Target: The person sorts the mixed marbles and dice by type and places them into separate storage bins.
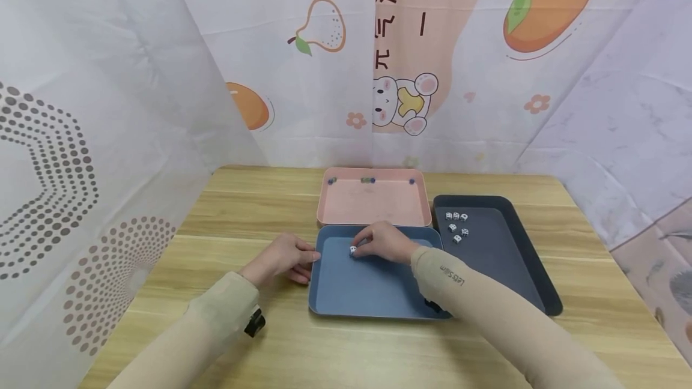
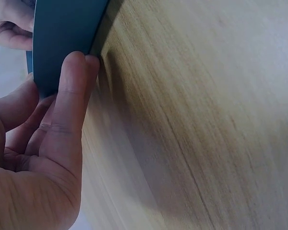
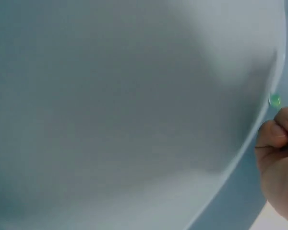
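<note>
In the head view my right hand point(image 1: 385, 242) is over the blue tray point(image 1: 373, 293) and pinches a white die point(image 1: 353, 250) with black dots between thumb and fingertips. The die is low over the tray's floor, left of its middle. My left hand point(image 1: 289, 259) holds the tray's left side, the thumb at the rim. In the left wrist view the other fingers point(image 2: 69, 91) lie along the outside of the tray wall point(image 2: 65, 43). Curled fingers of the right hand point(image 3: 281, 153) show at the right edge of the right wrist view.
A dark tray point(image 1: 532, 257) on the right holds several white dice point(image 1: 456, 228). Behind the blue tray stands a pink tray point(image 1: 373, 203) with several small blue and green balls point(image 1: 367, 180) along its far wall. A printed curtain point(image 1: 324, 95) hangs behind the wooden table point(image 1: 243, 209).
</note>
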`<state>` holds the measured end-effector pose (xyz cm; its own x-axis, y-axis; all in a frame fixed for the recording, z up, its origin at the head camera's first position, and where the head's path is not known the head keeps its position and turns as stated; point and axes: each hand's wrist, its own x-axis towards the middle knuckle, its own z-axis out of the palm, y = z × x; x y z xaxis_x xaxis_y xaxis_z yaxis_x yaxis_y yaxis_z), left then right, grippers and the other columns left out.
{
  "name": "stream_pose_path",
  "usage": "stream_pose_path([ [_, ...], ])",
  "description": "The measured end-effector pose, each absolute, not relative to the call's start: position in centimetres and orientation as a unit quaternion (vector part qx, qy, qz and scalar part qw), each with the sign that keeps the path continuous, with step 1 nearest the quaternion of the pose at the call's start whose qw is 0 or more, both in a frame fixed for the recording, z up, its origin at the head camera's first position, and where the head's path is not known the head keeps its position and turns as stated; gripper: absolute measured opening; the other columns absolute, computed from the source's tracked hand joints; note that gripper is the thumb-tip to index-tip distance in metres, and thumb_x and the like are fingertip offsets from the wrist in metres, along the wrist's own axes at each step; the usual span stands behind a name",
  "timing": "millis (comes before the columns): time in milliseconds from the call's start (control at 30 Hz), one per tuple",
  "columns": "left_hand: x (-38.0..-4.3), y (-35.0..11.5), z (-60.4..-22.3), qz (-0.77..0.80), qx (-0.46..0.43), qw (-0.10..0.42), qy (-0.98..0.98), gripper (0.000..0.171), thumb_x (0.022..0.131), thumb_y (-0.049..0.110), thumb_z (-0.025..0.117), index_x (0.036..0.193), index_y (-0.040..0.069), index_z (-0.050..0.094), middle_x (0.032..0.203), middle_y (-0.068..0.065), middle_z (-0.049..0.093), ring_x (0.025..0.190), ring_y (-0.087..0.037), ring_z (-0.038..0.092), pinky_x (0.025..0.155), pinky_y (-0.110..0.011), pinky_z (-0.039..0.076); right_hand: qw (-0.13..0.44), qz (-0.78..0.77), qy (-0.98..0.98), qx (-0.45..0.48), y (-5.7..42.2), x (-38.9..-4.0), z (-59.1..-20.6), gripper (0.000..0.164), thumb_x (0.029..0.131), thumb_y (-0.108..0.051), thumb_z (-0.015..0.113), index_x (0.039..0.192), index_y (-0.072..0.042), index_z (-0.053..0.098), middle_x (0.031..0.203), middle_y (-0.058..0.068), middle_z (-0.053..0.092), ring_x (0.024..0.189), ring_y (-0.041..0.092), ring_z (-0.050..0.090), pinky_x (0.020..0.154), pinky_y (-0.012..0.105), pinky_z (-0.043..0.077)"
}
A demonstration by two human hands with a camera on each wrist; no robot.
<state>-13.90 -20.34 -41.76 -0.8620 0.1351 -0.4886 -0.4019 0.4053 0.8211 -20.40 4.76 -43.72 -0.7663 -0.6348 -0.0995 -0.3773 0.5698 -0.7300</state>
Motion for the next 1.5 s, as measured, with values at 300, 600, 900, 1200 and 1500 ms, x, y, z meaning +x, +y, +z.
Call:
stream_pose_path([
  [300,-14.0,-20.3,-41.6,0.532,-0.075,0.257,0.804,0.037,0.087,0.017,0.067,0.118,-0.003,0.061,0.087,-0.013,0.068,0.068,-0.027,0.067,0.059,-0.038,0.056,0.171,-0.405,0.858,-0.266,8.9,-21.3,-41.7,0.024,0.08,-0.029,0.074,0.102,-0.02,0.073,0.103,-0.013,0.066,0.099,0.008,0.059,0.082,0.031,0.05],
  [600,-13.9,-20.3,-41.6,0.526,-0.068,0.261,0.806,0.034,0.088,0.018,0.065,0.117,-0.001,0.062,0.089,-0.013,0.068,0.068,-0.027,0.067,0.059,-0.038,0.056,0.152,-0.394,0.883,-0.205,14.3,-22.2,-40.5,0.024,0.077,-0.046,0.071,0.099,-0.035,0.072,0.108,-0.01,0.064,0.099,0.011,0.058,0.081,0.036,0.05],
  [900,-13.8,-20.4,-41.6,0.524,-0.07,0.26,0.808,0.033,0.089,0.018,0.065,0.116,-0.001,0.063,0.088,-0.013,0.068,0.068,-0.027,0.067,0.059,-0.038,0.056,0.166,-0.392,0.892,-0.155,19.2,-22.9,-39.8,0.034,0.078,-0.047,0.071,0.107,-0.028,0.071,0.106,-0.006,0.066,0.1,0.015,0.06,0.085,0.041,0.049],
  [1200,-13.8,-20.6,-41.8,0.528,-0.069,0.261,0.805,0.033,0.088,0.019,0.065,0.116,0.001,0.064,0.089,-0.012,0.068,0.068,-0.027,0.067,0.058,-0.039,0.056,0.132,-0.363,0.911,-0.142,23.7,-23.7,-40.7,0.033,0.081,-0.045,0.069,0.107,-0.026,0.07,0.111,-0.002,0.065,0.102,0.02,0.06,0.084,0.041,0.049],
  [1500,-13.7,-20.6,-41.8,0.532,-0.072,0.261,0.803,0.036,0.088,0.019,0.065,0.118,0.0,0.062,0.09,-0.013,0.068,0.068,-0.028,0.067,0.059,-0.039,0.056,0.118,-0.34,0.924,-0.126,26.7,-24.0,-41.2,0.039,0.08,-0.043,0.07,0.109,-0.017,0.07,0.111,0.006,0.066,0.108,0.03,0.057,0.086,0.046,0.047],
])
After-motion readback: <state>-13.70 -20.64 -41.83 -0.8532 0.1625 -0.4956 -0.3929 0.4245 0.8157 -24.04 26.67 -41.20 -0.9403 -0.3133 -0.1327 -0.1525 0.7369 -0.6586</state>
